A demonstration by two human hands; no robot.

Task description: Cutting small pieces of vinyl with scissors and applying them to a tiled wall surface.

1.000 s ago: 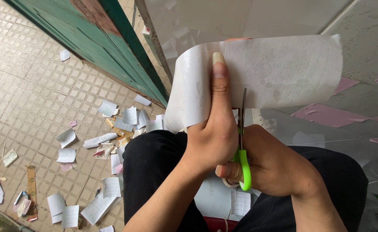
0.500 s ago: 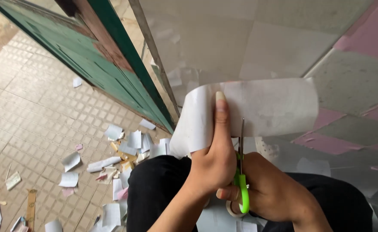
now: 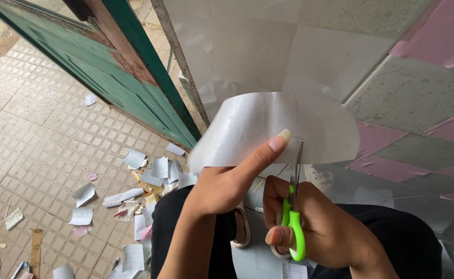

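Lower now than a moment ago, curling more, the white sheet hangs over the lap — left hand pinching its near edge, thumb on top — while right hand grips green scissors, blades at the edge.

One white sheet and one pair of green-handled scissors showed; left of the scissors lay over a dozen paper scraps.

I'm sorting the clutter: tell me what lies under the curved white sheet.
Under the curved white paper sheet show the left hand, the right hand with green-handled scissors, and black-trousered knees. The sheet hides the wall behind it.
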